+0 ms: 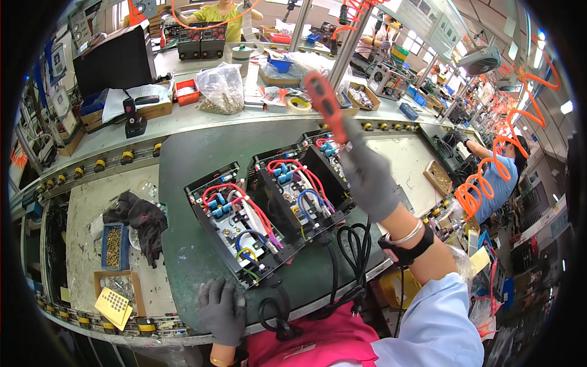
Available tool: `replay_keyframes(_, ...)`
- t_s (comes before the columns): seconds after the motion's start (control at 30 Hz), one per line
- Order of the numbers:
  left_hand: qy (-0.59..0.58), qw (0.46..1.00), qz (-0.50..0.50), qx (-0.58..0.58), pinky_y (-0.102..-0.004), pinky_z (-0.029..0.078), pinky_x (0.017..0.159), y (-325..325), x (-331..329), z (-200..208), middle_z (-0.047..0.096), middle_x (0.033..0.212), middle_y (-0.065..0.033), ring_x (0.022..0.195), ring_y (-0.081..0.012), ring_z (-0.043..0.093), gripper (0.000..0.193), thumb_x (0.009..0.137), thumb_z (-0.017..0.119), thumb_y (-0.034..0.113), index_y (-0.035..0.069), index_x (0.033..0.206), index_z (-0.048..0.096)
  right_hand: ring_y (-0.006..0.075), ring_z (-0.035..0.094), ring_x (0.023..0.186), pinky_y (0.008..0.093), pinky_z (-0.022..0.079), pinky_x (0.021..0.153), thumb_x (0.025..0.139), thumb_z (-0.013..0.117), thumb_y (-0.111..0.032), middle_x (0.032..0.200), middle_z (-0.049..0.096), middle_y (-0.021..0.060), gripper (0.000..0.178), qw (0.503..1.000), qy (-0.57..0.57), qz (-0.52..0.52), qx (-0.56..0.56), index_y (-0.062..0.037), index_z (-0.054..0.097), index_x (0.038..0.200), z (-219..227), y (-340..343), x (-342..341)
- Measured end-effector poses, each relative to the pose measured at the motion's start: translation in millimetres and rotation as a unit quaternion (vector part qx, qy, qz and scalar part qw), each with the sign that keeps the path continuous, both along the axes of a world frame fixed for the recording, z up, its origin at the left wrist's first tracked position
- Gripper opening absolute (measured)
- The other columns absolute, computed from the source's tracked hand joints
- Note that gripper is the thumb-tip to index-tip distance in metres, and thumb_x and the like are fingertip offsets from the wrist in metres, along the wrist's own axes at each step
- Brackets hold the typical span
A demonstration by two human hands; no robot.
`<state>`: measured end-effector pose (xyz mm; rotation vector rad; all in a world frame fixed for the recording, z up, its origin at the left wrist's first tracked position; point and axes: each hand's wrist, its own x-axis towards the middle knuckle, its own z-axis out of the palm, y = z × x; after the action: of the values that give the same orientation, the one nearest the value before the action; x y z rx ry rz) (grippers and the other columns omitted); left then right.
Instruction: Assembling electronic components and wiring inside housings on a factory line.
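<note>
My right hand (pixel 370 177), in a grey glove, is raised over the right side of the green board (pixel 189 208), closed round a long red hand-held tool (pixel 327 107). The tool is somewhat blurred, so its exact kind cannot be made out. My gloved left hand (pixel 223 311) lies on the board's near edge, fingers extended and holding nothing. Between my hands stand open black electrical units with red, blue and white wiring: a near-left one (pixel 235 226), a middle one (pixel 299 192) and a far one (pixel 327 144), partly hidden. Black power cables (pixel 354 251) hang at the near side.
Left of the board lie a dark cloth (pixel 142 223), a blue bin of small parts (pixel 114 246) and a cardboard tray (pixel 125 282). A bag of parts (pixel 221 88) and a tape roll (pixel 299 105) sit on the far bench. Orange coiled hoses (pixel 483 183) hang right, near a co-worker (pixel 498 177).
</note>
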<state>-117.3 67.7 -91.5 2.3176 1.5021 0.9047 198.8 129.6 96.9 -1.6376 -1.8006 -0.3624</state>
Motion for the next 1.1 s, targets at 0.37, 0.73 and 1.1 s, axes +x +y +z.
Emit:
replay_keyframes(0.37,-0.012,1.000,-0.009,0.009,-0.0512,0.034,0.103,0.1,-1.0,4.1,0.058,0.115,-0.0145,0.110,-0.0402,0.050,0.032,0.070,0.066,0.016,0.006,0.101,0.062,0.0334,0.060,0.053,0.0469,0.047,0.051,0.092,0.046,-0.017,0.061,0.059,0.0134,0.053,0.955,-0.145,0.006,-0.259,-0.0146,0.030,0.143,1.2,-8.4,-27.9)
replay_keyframes(0.73,-0.020,1.000,-0.005,0.009,-0.0500,0.035,0.103,-0.6,-2.5,2.2,0.059,0.114,-0.0130,0.112,-0.0380,0.050,0.033,0.069,0.068,0.015,0.007,0.102,0.063,0.0281,0.061,0.053,0.0422,0.045,0.045,0.092,0.045,-0.014,0.062,0.058,0.0134,0.052,0.967,-0.171,0.095,-0.165,-0.0049,0.030,0.142,-13.2,2.7,-88.6)
replay_keyframes(1.1,-0.041,0.998,-0.030,0.026,-0.0482,0.034,0.103,-0.6,-1.9,-11.9,0.058,0.113,-0.0135,0.113,-0.0382,0.048,0.031,0.070,0.063,0.015,0.004,0.099,0.062,0.0287,0.061,0.053,0.0427,0.046,0.044,0.083,0.053,-0.010,0.063,0.060,0.0136,0.064,0.949,-0.129,0.128,-0.259,-0.0082,0.030,0.143,0.3,-15.3,-111.9)
